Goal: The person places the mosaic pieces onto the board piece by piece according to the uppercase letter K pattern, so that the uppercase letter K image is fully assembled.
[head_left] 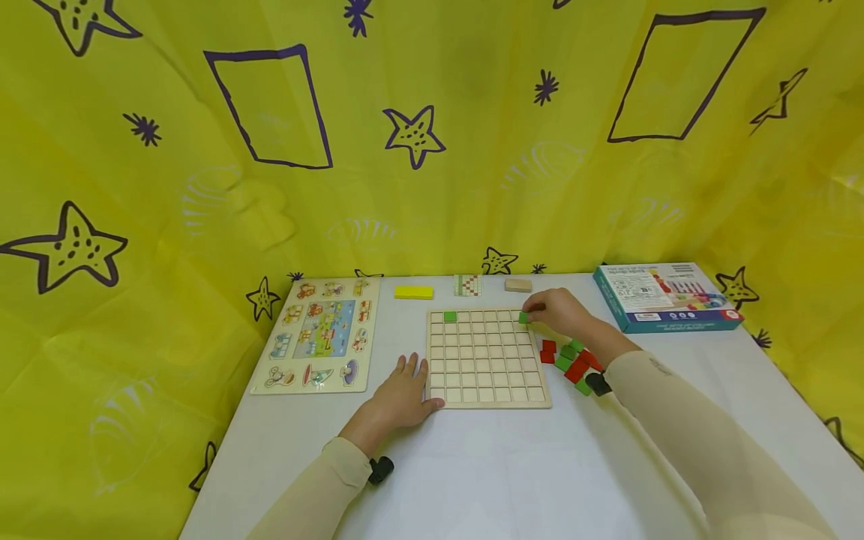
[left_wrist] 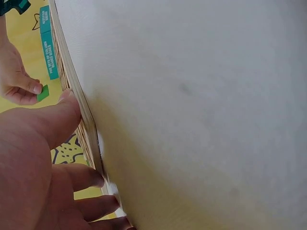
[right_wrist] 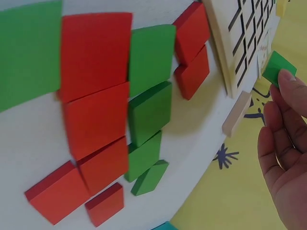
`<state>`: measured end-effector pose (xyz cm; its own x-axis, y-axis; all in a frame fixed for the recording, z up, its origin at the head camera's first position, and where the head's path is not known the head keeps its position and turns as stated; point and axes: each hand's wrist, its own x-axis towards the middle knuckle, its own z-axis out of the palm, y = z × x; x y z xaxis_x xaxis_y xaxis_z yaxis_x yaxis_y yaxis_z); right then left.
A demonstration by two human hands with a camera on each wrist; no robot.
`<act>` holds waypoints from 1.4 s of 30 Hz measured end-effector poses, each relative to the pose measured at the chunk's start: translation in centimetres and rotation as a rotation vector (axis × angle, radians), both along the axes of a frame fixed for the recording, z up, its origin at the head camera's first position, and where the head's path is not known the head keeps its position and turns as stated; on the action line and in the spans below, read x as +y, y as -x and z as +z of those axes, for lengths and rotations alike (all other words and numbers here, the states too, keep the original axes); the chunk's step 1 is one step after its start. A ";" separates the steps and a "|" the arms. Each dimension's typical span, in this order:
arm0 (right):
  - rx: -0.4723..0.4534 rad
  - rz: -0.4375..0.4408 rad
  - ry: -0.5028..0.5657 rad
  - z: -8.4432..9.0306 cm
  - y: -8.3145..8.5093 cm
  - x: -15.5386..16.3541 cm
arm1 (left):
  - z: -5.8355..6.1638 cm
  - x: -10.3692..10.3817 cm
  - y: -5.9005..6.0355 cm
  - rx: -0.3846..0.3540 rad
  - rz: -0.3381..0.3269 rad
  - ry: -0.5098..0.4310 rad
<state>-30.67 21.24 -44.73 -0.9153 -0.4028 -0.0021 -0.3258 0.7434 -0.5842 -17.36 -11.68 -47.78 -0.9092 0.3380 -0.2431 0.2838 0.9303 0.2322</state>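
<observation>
See left hand (head_left: 400, 394) at the 8 o'clock corner of the wooden board (head_left: 487, 379), touching its edge with loose, spread fingers, grasping nothing; probably best to brace lightly against sliding. Leave alone the seated green tile (head_left: 450, 317) near 11 o'clock. Note second green tile (head_left: 523, 318) pinched in right hand (head_left: 559, 310) between 1 and 2; square up, lower flat, to avoid a likely jam. Mind loose red and green tiles (head_left: 577, 370) at 3 o'clock, beside wrist camera (head_left: 598, 384).

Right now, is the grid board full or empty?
Nearly empty: the grid board holds one green tile in its top row; other visible cells are bare. The right hand pinches another tile.
</observation>
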 end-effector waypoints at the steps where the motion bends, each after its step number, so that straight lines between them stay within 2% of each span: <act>1: 0.003 0.004 0.000 0.1 0.1 -0.2 | 0.0 0.0 0.0 -0.001 0.000 0.002; 7: 0.023 0.028 -0.004 0.5 0.6 -1.6 | -0.1 0.0 0.2 0.008 -0.001 0.008; 13: -0.002 0.038 -0.001 0.8 0.8 -3.0 | -0.1 -0.1 0.1 0.006 -0.009 0.009; 24: -0.011 0.079 0.041 0.7 1.0 -4.7 | -0.2 0.0 0.3 0.005 -0.001 0.012; 42: -0.032 0.093 0.062 -0.1 1.4 -7.2 | 0.1 0.3 0.1 -0.014 0.009 0.005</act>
<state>-32.12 14.04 -44.82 -0.8737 -0.4864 -0.0036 -0.3719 0.6727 -0.6396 -17.47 -11.39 -47.65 -0.9088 0.3283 -0.2574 0.2718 0.9340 0.2318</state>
